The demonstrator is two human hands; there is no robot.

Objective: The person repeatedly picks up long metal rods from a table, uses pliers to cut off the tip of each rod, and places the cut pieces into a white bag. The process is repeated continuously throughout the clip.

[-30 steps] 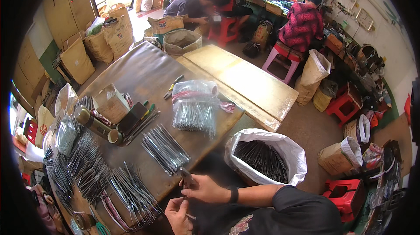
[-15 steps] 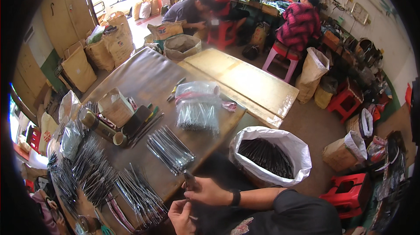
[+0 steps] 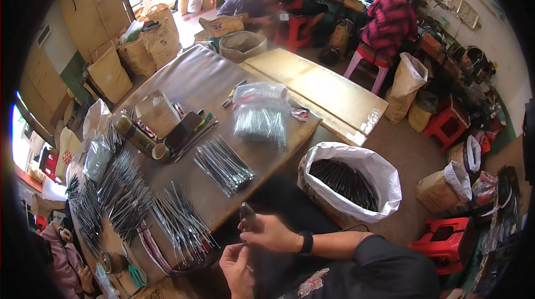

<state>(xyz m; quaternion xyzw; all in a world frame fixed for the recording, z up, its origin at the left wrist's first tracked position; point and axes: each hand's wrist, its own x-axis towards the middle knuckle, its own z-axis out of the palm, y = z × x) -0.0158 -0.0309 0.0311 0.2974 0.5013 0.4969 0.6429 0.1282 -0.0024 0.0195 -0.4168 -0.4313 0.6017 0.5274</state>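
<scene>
My right hand [image 3: 271, 234], a black band on its wrist, is closed around a dark grey tool [image 3: 249, 214] with a rounded end pointing up. The tool's exact kind does not show. Just below it, my left hand [image 3: 238, 265] pinches the lower end of a thin dark rod [image 3: 242, 225] that runs up beside the tool. Both hands are close together off the near edge of the brown table [image 3: 245, 88]. On the table lie a neat row of shiny thin rods [image 3: 224, 165] and, nearer, a looser fan of them [image 3: 182, 221].
A white sack [image 3: 388, 190] of dark rods stands right of the table. Clear plastic bags of rods [image 3: 260, 123], a thermos [image 3: 132, 133], an open carton [image 3: 159, 112] and more rod heaps [image 3: 122, 190] crowd the tabletop. Red stools [image 3: 446, 243] stand at the right. Several people sit nearby.
The view has shifted, so the table and sacks sit slightly right and higher or lower in the picture. My hands stay together, still closed on the tool and the rod.
</scene>
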